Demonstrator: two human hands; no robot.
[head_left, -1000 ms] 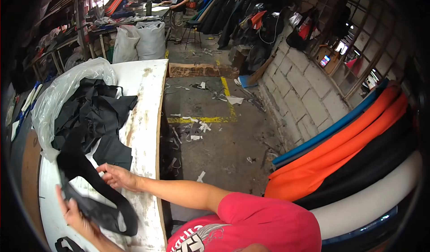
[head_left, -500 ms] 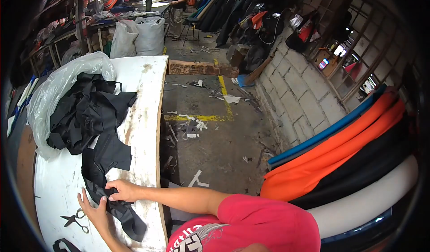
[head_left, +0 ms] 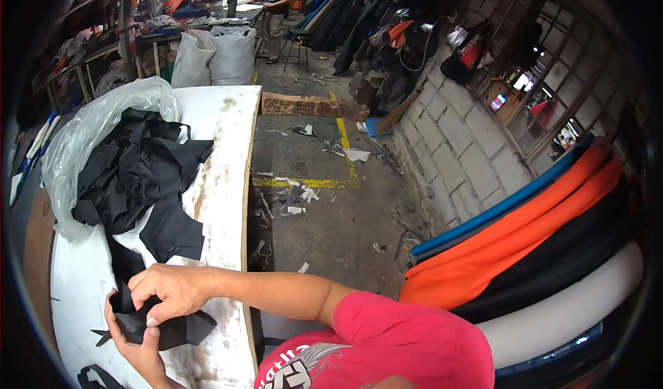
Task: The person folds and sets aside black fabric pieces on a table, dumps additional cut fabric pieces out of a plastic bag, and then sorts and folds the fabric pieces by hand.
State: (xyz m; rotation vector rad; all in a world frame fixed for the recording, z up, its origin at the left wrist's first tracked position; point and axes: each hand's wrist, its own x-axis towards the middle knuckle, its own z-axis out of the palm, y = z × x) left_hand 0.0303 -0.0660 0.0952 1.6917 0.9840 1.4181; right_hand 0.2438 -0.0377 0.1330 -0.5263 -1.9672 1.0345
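Note:
A black fabric piece (head_left: 126,259) is raised and bunched over the white table. My right hand (head_left: 176,292) has its fingers curled round the cloth's upper fold. Below it, my left hand (head_left: 141,354) grips the same cloth's lower left side, fingers outside and thumb near the right thumb. Scissors (head_left: 102,337) lie on the table by my left hand, which hides most of them. Another black fabric piece (head_left: 173,231) rests flat just beyond my hands. Farther off, a heap of black fabric pieces (head_left: 131,168) spills out of a clear plastic bag (head_left: 65,154).
The white table (head_left: 231,119) is stained along its right edge. Fabric scraps (head_left: 309,194) litter the floor on the right. Rolls of orange fabric (head_left: 483,244) and other colours lean near the block wall (head_left: 456,147). A person (head_left: 280,9) stands at a far table, near white sacks (head_left: 231,54).
My hands have lifted and folded the long black fabric piece, drawing it left and away from the flat piece. My left hand now covers most of the scissors.

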